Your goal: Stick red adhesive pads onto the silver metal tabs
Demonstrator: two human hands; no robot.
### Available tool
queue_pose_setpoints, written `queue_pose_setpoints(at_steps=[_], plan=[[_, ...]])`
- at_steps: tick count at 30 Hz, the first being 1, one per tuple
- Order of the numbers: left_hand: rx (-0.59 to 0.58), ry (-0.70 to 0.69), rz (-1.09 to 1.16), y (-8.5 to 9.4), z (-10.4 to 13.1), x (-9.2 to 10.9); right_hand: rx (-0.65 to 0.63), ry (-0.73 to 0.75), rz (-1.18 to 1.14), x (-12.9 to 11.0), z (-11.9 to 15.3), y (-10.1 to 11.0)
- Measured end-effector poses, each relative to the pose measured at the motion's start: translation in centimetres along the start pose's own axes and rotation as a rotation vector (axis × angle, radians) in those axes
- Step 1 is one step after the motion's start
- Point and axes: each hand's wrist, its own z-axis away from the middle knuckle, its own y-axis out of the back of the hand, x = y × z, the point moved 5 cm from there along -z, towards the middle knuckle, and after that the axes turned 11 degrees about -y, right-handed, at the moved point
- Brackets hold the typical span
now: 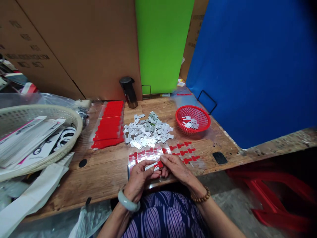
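Near the table's front edge, my left hand (pixel 140 177) pinches a small white metal piece (pixel 151 167). My right hand (pixel 174 167) meets it from the other side, its fingers closed at the piece's red end. Under and behind my hands lies a clear sheet with red T-shaped stickers (pixel 184 152). Behind that sheet is a loose pile of small silvery-white pieces (pixel 148 129). A red basket (pixel 205 127) to the right of the pile holds several white pieces, some with red on them.
Stacked red sticker sheets (pixel 109 124) lie left of the pile, with a dark bottle (pixel 129 94) behind. A large cream basket (pixel 78 127) of packages fills the left. Green (pixel 160 46) and blue boards (pixel 252 72) stand behind; a red stool (pixel 268 195) is at right.
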Motion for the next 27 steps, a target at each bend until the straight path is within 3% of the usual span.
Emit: queue_pose_setpoints(at_steps=[14, 21, 25, 27], plan=[[-0.055, -0.006, -0.127, -0.7, 0.0, 0.3, 0.059, -0.025, 0.125, -0.5, 1.0, 0.5], [-0.098, -0.024, -0.159, -1.2, 0.1, 0.5, 0.018, -0.077, 0.115, -0.3, 1.1, 0.7], [-0.120, -0.033, -0.078, -1.1, -0.4, -0.1, -0.026, -0.122, 0.075, -0.4, 0.9, 2.1], [-0.089, -0.056, -0.030, -0.7, -0.8, -0.4, 0.057, -0.070, 0.009, -1.5, 0.8, 4.1]])
